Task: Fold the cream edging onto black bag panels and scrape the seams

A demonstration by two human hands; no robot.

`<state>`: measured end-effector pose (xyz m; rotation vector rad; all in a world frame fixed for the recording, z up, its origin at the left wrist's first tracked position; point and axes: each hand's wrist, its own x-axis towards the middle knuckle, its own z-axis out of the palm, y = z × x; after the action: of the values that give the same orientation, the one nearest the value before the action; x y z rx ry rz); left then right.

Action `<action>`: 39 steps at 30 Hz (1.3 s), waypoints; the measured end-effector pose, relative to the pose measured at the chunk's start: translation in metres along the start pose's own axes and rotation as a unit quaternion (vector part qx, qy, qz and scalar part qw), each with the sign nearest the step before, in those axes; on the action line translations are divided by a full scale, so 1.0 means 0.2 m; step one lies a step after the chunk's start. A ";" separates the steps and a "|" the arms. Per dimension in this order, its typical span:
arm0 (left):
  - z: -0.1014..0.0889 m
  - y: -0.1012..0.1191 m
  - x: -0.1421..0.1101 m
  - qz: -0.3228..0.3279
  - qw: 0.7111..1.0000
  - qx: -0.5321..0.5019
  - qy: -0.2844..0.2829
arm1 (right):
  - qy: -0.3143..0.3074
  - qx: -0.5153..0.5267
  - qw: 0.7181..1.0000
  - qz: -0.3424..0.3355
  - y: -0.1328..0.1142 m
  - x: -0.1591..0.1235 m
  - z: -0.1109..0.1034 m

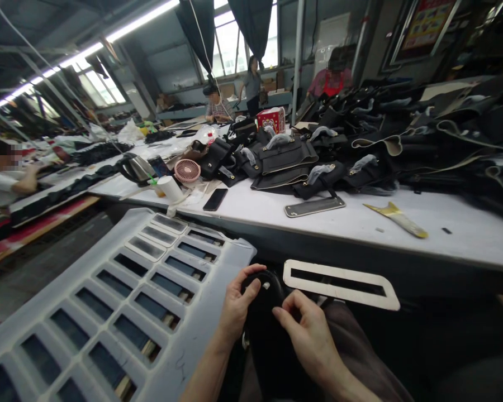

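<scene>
In front of my lap I hold a black, leather-like piece (265, 321) with a rounded upper end. A small whitish spot or fitting shows near its top. My left hand (237, 304) is closed round its left side, thumb on the face beside that spot and fingers behind the top edge. My right hand (307, 324) pinches at the piece's right edge with thumb and index finger. The lower part of the piece merges with dark shadow. Just beyond my right hand lies a pale, slot-shaped frame (339, 272) with rounded corners.
A grey plastic rack (201, 324) with rectangular openings stands at my left. Ahead, the white table (251, 218) bears a phone (215, 199), a pink fan (187, 170), a kettle (134, 169), a yellow strip-like tool (396, 219) and heaped black bags (289, 153). Several people sit or stand farther off.
</scene>
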<state>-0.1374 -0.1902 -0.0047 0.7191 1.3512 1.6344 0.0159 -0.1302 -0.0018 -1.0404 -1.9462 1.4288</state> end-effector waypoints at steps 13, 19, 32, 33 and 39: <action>0.01 -0.02 -0.01 0.011 0.997 -0.019 0.075 | -0.009 -0.017 1.000 -0.015 0.05 -0.05 0.04; 0.03 -0.03 0.00 0.042 0.992 0.016 0.114 | -0.030 -0.061 0.997 -0.031 0.00 0.01 0.07; 0.03 0.02 0.00 0.031 0.992 -0.055 0.108 | -0.096 -0.120 0.986 -0.064 -0.05 0.23 0.09; 0.03 0.03 0.00 0.030 0.992 -0.058 0.107 | -0.094 -0.112 0.987 -0.063 -0.04 0.24 0.10; 0.04 0.02 0.02 0.027 0.991 -0.070 0.111 | -0.114 -0.035 0.990 -0.068 -0.01 0.25 0.11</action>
<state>-0.1336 -0.1827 0.0009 0.5055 1.3639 1.8775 -0.0300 -0.1030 -0.0100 -0.7849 -2.1986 1.4659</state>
